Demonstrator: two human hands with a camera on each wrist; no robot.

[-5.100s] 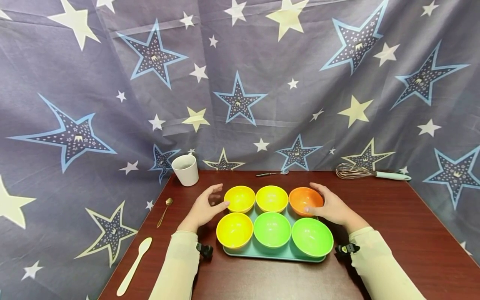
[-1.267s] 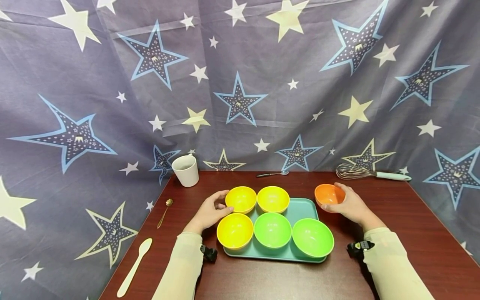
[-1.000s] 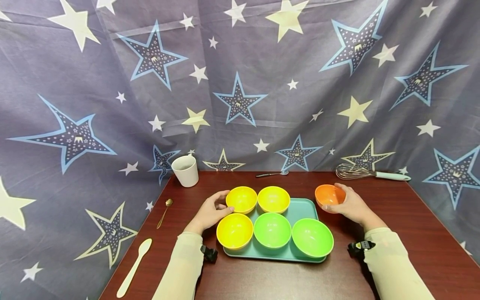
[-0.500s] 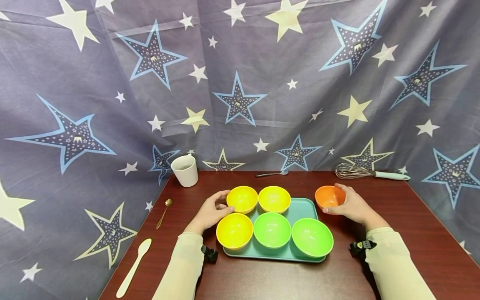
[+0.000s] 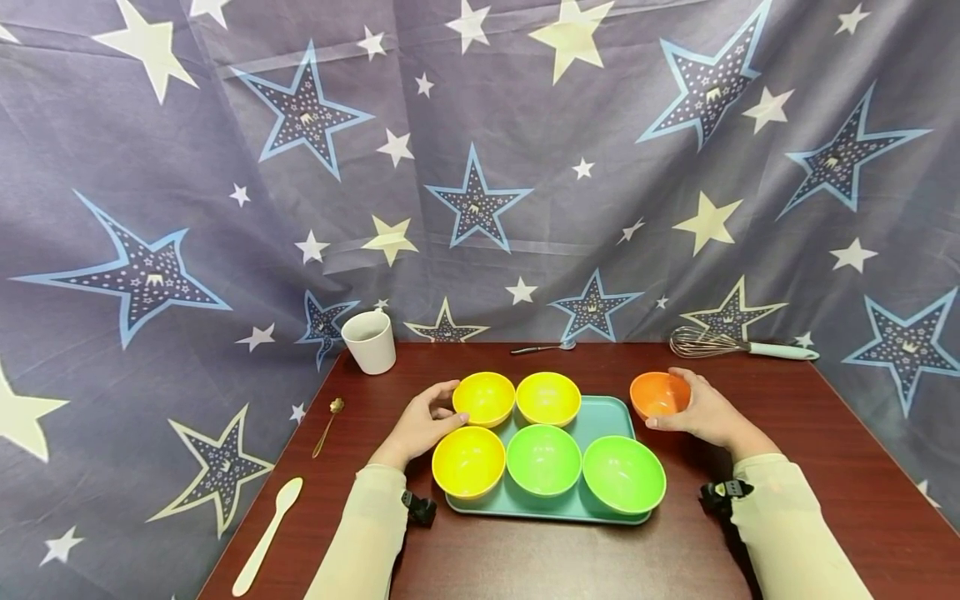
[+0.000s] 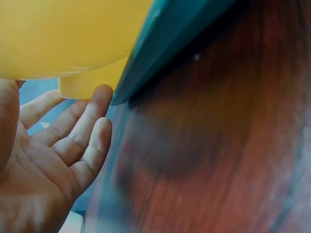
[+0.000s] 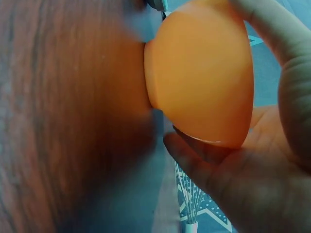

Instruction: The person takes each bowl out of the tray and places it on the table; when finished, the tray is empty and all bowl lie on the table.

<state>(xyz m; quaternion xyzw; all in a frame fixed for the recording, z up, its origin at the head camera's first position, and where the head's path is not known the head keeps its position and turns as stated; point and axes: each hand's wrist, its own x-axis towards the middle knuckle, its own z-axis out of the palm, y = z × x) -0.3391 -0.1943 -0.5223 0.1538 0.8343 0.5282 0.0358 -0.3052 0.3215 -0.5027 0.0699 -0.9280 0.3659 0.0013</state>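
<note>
Orange bowl (image 5: pixel 658 395) appears to be at the setting-down step, which probably calls next for a careful release, as the right hand (image 5: pixel 707 412) grips it just right of the turquoise tray (image 5: pixel 606 410) and the left hand (image 5: pixel 422 423) curls round 1 yellow bowl (image 5: pixel 484 397) at that tray's far-left corner.

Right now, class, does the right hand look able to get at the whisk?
Probably yes, if the right hand first lets go of the orange bowl: the whisk lies beyond it, and nothing visible stands between hand and handle.
</note>
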